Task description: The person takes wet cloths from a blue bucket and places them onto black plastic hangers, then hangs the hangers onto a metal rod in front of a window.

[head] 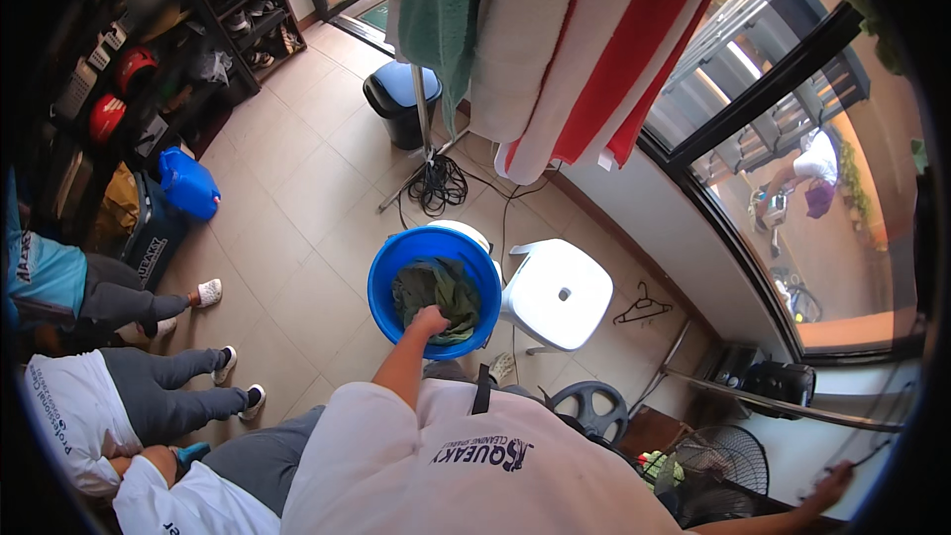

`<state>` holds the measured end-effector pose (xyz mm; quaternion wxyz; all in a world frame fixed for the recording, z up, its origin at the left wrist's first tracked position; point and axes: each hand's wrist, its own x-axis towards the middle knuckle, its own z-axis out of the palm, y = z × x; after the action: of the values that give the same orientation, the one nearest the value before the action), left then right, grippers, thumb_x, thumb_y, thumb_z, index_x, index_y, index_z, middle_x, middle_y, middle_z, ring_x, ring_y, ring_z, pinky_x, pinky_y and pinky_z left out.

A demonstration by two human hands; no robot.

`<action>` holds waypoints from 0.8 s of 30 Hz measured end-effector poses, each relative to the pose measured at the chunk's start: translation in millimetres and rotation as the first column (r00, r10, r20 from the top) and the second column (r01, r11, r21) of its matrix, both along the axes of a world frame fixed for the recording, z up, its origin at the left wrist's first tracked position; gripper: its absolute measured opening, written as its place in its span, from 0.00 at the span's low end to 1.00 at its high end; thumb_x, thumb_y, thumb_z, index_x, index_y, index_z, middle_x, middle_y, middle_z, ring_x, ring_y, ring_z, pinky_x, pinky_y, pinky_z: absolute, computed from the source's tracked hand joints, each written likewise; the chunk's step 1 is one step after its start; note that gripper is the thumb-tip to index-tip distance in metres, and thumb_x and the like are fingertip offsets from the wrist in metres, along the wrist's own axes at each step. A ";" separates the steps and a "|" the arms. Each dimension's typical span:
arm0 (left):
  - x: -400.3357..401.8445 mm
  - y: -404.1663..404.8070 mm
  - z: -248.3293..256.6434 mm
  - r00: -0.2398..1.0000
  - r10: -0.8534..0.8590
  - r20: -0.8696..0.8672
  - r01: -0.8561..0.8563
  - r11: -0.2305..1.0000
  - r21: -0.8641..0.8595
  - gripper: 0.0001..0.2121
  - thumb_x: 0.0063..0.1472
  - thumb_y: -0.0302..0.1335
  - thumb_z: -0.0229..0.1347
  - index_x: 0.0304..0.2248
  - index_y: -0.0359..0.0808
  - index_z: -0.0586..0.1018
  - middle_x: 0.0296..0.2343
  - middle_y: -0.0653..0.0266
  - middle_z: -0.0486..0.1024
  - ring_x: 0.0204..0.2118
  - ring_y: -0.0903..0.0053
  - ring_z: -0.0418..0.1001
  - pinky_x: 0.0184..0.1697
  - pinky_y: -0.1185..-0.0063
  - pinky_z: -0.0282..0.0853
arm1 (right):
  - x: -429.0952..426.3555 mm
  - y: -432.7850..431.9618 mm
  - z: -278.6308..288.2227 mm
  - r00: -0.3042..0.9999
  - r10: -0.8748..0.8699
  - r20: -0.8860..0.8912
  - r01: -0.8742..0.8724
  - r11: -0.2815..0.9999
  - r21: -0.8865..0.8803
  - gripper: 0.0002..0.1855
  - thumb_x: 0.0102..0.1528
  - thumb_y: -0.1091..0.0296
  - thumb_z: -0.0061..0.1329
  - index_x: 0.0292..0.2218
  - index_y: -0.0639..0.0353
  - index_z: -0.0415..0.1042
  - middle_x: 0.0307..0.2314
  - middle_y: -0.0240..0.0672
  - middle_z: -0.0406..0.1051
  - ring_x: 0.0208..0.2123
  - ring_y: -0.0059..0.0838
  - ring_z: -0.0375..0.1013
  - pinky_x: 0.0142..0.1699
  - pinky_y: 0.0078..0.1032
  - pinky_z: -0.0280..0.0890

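Note:
My left hand (431, 321) reaches into a round blue plastic basin (377, 290), its fingers closed on crumpled green-grey cloth (453, 290) inside. Part of a white container (464, 230) shows behind the basin's rim. At the far lower right my right hand (831, 487) is stretched out to the side, near the wall. It seems closed on a thin dark clothes hanger (871, 453), though that spot is blurred. A white plastic stool (565, 293) stands just right of the basin. Above hang a green towel (438, 22) and red-and-white striped towels (602, 52).
Several people in work clothes are at the left (156, 401). A metal rack foot with coiled black cable (435, 186) stands ahead, by a black bin (405, 104). A dark hanger (643, 305) lies on the floor. A fan (717, 464) and metal rail (780, 405) are at right.

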<state>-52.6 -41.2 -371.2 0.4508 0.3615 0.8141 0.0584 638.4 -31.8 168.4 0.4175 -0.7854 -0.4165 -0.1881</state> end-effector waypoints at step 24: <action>23.0 -28.5 267.4 0.925 0.002 0.379 -0.370 0.223 0.902 0.23 0.52 0.18 0.45 0.49 0.43 0.67 0.38 0.58 0.70 0.41 0.72 0.69 0.44 0.76 0.63 | -422.2 62.1 -264.1 0.257 0.653 -0.713 -0.921 -0.057 -0.384 0.10 0.52 0.68 0.46 0.25 0.66 0.65 0.14 0.31 0.61 0.18 0.18 0.58 0.24 0.23 0.55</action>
<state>-29.6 -69.7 -103.8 0.2401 0.4456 0.5649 0.6516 216.2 30.4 -95.7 0.1206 -0.4874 -0.7551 0.4215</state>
